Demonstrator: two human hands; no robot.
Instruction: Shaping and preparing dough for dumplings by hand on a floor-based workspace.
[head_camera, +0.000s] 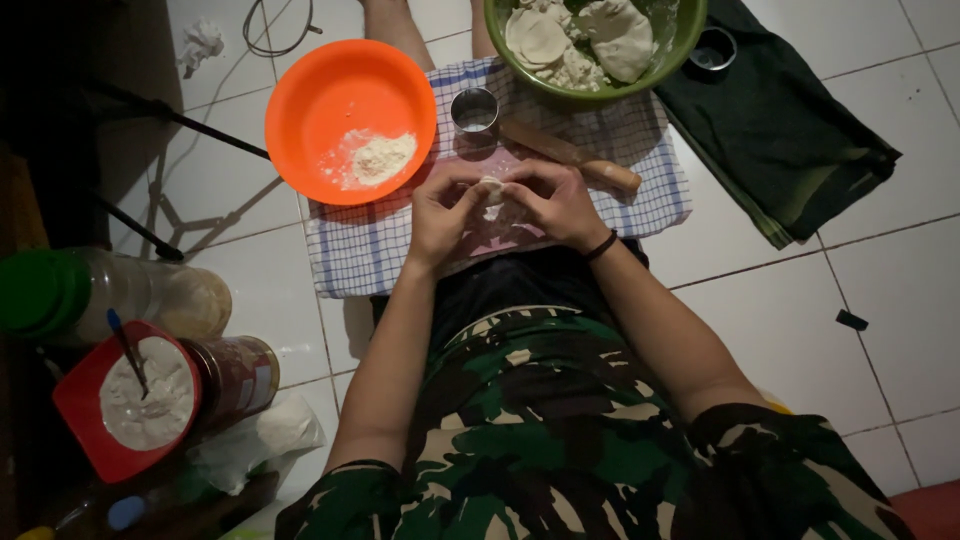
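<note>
Fingers of the left hand and right hand pinch a small dough piece between them, above the checked cloth. Behind lie a wooden rolling pin, metal cup and orange flour bowl.

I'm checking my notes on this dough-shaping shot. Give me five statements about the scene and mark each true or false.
1. Both the left hand and the right hand pinch one small piece of dough. True.
2. The orange bowl is filled to the brim. False: it holds only a little flour.
3. The wooden rolling pin lies on the checked cloth. True.
4. The green bowl is empty. False: it holds dough pieces.
5. A small metal cup stands beside the orange bowl. True.
</note>
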